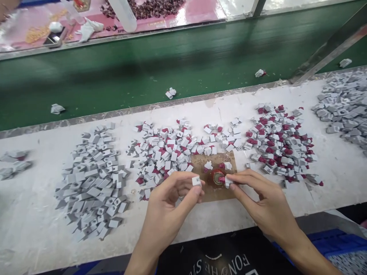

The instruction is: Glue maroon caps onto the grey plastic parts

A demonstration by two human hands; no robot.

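Between thumb and forefinger, my left hand (172,202) pinches a small light-grey plastic block (196,180). My right hand (262,194) grips a grey plastic piece with a dark red end (228,181), held over a round red fixture (217,177) with a pale centre. That fixture stands on a brown board (220,195). Two more grey-and-red pieces lie on the board behind it. The two held parts are apart from each other.
Plain grey blocks (94,183) are heaped at left. Grey-and-red pieces form piles in the middle (163,149) and at right (282,141). Beyond runs a green conveyor belt (120,80) carrying scattered parts, with a pink-covered bench (172,23) past it. Another grey pile (346,107) lies far right.
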